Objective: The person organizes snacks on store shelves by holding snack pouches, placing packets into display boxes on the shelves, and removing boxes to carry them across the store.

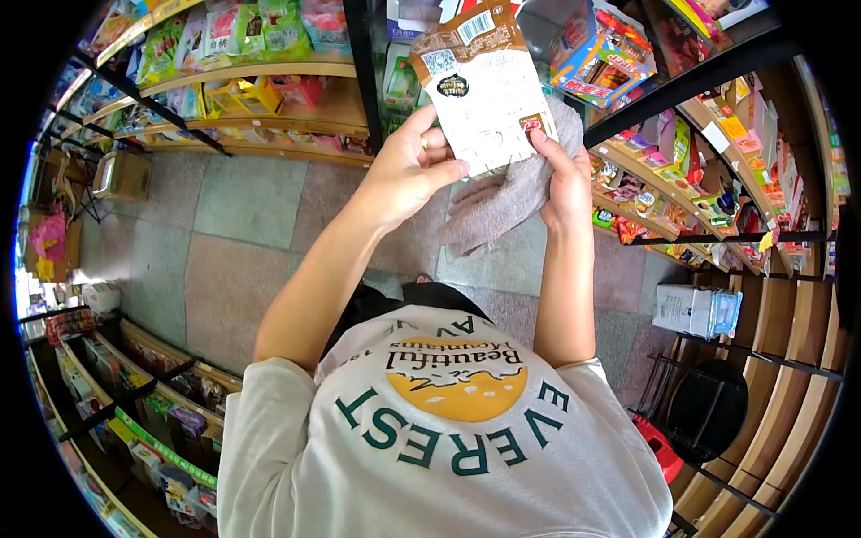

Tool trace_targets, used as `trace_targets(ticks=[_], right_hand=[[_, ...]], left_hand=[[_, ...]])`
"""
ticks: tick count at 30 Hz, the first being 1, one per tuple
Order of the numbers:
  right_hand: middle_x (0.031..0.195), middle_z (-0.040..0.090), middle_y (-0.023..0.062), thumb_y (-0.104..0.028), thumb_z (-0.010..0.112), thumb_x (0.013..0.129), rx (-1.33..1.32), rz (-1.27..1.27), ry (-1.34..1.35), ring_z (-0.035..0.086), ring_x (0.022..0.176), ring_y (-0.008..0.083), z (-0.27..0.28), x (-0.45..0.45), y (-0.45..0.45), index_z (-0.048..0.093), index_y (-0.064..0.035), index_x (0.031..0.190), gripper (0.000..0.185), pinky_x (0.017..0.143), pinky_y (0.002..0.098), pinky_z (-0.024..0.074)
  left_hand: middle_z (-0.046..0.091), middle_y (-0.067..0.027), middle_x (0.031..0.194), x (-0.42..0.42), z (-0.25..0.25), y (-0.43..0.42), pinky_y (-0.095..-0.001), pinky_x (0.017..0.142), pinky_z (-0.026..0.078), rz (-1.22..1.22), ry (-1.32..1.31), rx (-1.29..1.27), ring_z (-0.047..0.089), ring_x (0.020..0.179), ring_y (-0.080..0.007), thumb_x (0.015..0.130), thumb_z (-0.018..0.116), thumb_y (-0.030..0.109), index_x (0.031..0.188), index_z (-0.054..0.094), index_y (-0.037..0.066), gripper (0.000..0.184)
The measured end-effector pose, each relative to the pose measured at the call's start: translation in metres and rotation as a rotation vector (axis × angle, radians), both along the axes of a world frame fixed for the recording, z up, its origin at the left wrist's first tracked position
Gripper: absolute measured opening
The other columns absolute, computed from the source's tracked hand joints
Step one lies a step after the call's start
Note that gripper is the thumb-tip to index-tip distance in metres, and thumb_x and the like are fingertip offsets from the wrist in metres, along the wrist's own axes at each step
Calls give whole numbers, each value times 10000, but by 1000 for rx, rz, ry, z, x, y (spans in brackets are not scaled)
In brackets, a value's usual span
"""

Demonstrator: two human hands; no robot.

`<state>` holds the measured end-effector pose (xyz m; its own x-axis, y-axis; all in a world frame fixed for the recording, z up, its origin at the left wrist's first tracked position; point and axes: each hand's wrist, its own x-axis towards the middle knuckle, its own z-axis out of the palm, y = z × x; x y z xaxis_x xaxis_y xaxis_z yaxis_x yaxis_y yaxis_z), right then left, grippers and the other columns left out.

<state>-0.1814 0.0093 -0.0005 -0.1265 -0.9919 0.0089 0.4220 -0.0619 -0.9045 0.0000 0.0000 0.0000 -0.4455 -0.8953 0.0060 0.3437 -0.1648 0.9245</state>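
A white and brown snack packet with a barcode and a QR code is held up in front of me, near the top of the head view. My left hand pinches its lower left edge, with a ring on one finger. At the lower right edge, the thumb of my right hand presses on the packet. That same hand also has a grey-brown cloth, which hangs down behind and below the packet. The fingers of my right hand are mostly hidden by the cloth.
Snack shelves stand at the upper left and right. A colourful display box sits just right of the packet. Cardboard boxes rest on the tiled floor. A black round stool is at the lower right.
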Motion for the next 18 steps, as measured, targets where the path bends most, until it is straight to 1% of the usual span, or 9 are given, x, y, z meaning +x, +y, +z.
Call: trace_targets(ticks=[2, 3, 9, 11, 12, 13, 15, 16, 18], right_hand=[[972, 617, 90, -65, 619, 753, -14, -37, 22, 585, 859, 170, 3, 2, -4, 550, 16, 1051, 316, 789, 295, 438], [1027, 591, 116, -51, 580, 772, 56, -32, 65, 568, 950, 194, 5, -4, 11, 505, 35, 1103, 351, 836, 317, 439], [1046, 586, 126, -47, 568, 776, 0, -32, -34, 570, 956, 202, 9, -1, 4, 508, 33, 1106, 344, 837, 327, 444], [986, 610, 105, -60, 603, 752, 17, -55, -86, 583, 882, 180, 10, -2, 3, 552, 21, 1042, 305, 792, 302, 440], [986, 610, 105, -60, 603, 752, 17, -57, -86, 583, 882, 180, 10, -3, 3, 552, 21, 1042, 305, 792, 302, 440], [989, 609, 107, -70, 605, 751, 29, -56, -98, 583, 884, 183, 9, -4, 3, 552, 22, 1043, 310, 792, 306, 440], [991, 608, 109, -81, 607, 750, 39, -56, -112, 582, 887, 185, 10, -5, 3, 552, 23, 1043, 316, 793, 310, 439], [1035, 591, 121, -79, 568, 769, 45, -13, -103, 572, 934, 205, 11, -6, 4, 527, 35, 1080, 333, 823, 325, 440], [1090, 569, 135, -95, 526, 792, 27, 43, -131, 554, 997, 232, 11, -10, 5, 489, 49, 1132, 371, 863, 344, 435]], left_hand=[[554, -149, 1117, 0, -1, -5, -288, 888, 400, 13, 27, -7, 523, 1046, -190, 743, 528, -115, 1315, 235, 23, 657], [540, -162, 1131, -6, -2, 10, -289, 876, 406, 21, 63, 37, 529, 1030, -191, 738, 528, -122, 1341, 187, 29, 709], [492, -188, 1143, -8, 4, 7, -314, 894, 388, 143, 16, -81, 506, 1046, -232, 723, 583, -73, 1383, 80, 82, 844], [476, -209, 1127, -9, 1, 8, -350, 902, 377, 459, -356, -487, 446, 1113, -260, 728, 605, -20, 1383, 105, 99, 833], [460, -201, 1171, -8, 8, 11, -401, 923, 356, 596, -447, -593, 388, 1172, -295, 703, 609, -1, 1342, 271, 92, 729], [460, -201, 1171, -3, 7, 7, -401, 923, 356, 595, -447, -594, 388, 1172, -295, 703, 609, -1, 1342, 271, 92, 729], [450, -136, 1241, 13, 7, -5, -431, 968, 309, 572, -748, -1175, 376, 1196, -295, 680, 638, 57, 1236, 446, 89, 589], [456, -111, 1249, 11, 15, -4, -450, 972, 300, 576, -906, -1262, 374, 1197, -310, 677, 618, 65, 1129, 557, 130, 460], [451, -105, 1258, 14, 19, -12, -457, 967, 302, 525, -973, -1374, 375, 1200, -302, 691, 598, 53, 1125, 560, 156, 447]])
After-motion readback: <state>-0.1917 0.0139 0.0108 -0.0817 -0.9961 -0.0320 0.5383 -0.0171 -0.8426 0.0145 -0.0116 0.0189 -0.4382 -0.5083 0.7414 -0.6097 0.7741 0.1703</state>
